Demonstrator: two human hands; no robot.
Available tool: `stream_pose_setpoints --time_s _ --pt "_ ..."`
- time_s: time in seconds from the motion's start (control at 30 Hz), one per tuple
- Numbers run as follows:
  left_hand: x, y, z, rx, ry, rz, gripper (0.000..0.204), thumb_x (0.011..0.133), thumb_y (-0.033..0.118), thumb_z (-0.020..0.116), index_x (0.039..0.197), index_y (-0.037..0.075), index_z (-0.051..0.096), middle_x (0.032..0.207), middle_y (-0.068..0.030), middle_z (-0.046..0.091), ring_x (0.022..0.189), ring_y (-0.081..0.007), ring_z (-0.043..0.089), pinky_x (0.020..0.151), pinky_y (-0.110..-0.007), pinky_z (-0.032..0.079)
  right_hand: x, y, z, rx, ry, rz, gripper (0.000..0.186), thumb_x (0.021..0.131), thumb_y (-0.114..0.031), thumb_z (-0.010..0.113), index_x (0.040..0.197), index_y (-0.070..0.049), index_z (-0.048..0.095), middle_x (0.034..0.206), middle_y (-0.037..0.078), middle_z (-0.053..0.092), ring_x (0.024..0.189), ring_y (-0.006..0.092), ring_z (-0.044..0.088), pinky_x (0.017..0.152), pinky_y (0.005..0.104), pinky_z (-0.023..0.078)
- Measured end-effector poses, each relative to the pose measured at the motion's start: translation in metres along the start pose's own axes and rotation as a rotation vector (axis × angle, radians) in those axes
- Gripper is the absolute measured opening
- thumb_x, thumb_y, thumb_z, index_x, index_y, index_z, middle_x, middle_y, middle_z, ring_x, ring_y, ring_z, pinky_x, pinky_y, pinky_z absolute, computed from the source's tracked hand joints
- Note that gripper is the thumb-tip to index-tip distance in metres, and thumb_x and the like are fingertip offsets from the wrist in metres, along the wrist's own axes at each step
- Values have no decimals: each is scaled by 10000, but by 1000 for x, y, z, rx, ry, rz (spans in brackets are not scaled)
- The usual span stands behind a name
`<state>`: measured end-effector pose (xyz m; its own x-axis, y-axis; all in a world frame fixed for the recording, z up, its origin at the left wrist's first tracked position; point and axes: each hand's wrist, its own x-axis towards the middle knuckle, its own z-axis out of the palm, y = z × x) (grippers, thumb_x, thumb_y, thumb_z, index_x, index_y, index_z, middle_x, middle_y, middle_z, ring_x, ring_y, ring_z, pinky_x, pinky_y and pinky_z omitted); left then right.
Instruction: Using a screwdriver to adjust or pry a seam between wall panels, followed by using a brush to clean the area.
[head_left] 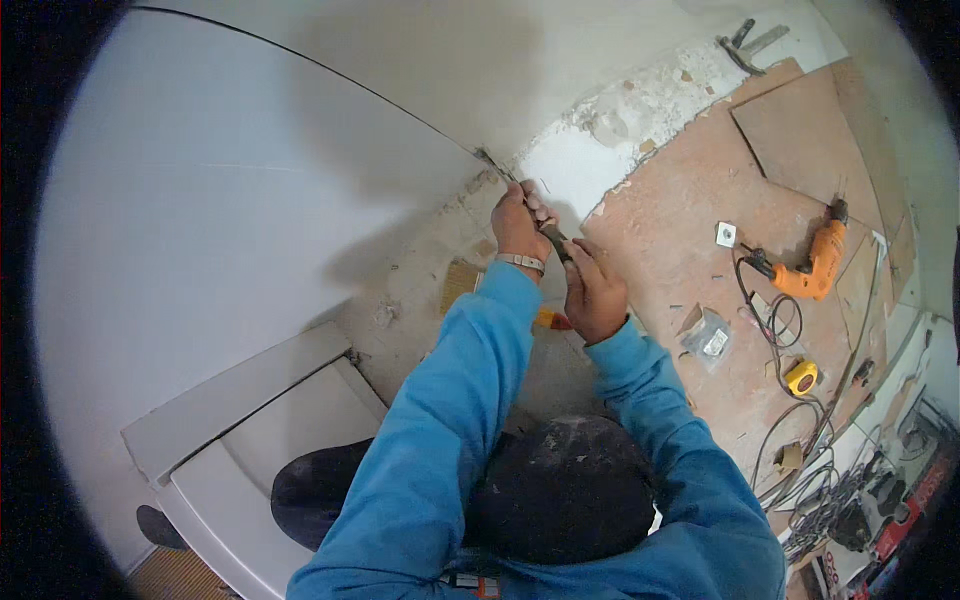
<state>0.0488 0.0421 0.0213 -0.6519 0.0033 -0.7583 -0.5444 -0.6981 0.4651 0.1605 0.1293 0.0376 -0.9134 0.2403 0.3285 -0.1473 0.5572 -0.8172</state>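
Note:
My left hand (517, 222), with a metal-banded watch (522, 263) at the wrist, is closed around the front part of a slim, chisel-like hand tool (553, 238). My right hand (598, 295) grips the same tool's rear end, so most of its handle is hidden. The thin tip points up and left to the foot of the seam (440, 132) between two white wall panels, where some dark crumbs show. Whether the tip touches the seam I cannot tell. Below my right hand lies a yellow and red object (552, 319), partly covered by my sleeve.
An orange power drill (818, 262) with a looping cord, a yellow tape measure (801, 377) and a clear plastic bag (708, 340) lie on brown board at the right. A hammer-like tool (741, 52) rests far right. A white panelled piece (290, 420) stands at lower left.

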Motion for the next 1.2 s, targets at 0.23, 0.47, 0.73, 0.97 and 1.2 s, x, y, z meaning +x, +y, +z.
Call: stream_pose_setpoints --time_s 0.23,0.47,0.73,0.97,1.2 --pt "13 18 -16 353 -116 197 137 902 116 478 890 -10 531 660 -34 514 514 -143 503 497 -285 466 -5 5 2 106 -32 132 229 819 -15 531 1044 -13 573 944 167 591 652 223 583 566 307 485" --pt "12 23 -13 512 -64 254 140 883 95 502 840 -32 542 714 -70 563 544 -151 550 517 -277 502 -6 -1 18 -122 -26 60 266 807 -53 577 1073 -30 580 848 86 614 660 239 599 638 320 509" --pt "14 28 -13 682 -100 466 191 872 118 528 733 -7 565 644 -78 573 543 -164 563 510 -277 468 11 12 3 1072 -242 1179 284 828 -144 584 1096 -53 557 815 89 637 650 213 605 569 324 506" --pt "3 14 -10 807 -72 442 203 891 144 500 792 -18 571 661 -71 570 533 -163 558 513 -286 479 -6 14 20 46 -59 144 255 848 -189 549 1082 -87 546 774 97 610 595 193 590 458 274 447" --pt "-4 1 -17 430 -58 300 206 901 157 500 843 -32 560 662 -64 552 506 -159 538 479 -282 470 -4 13 10 32 -60 38 278 888 -236 493 1068 -29 546 710 65 575 477 165 502 402 270 435"
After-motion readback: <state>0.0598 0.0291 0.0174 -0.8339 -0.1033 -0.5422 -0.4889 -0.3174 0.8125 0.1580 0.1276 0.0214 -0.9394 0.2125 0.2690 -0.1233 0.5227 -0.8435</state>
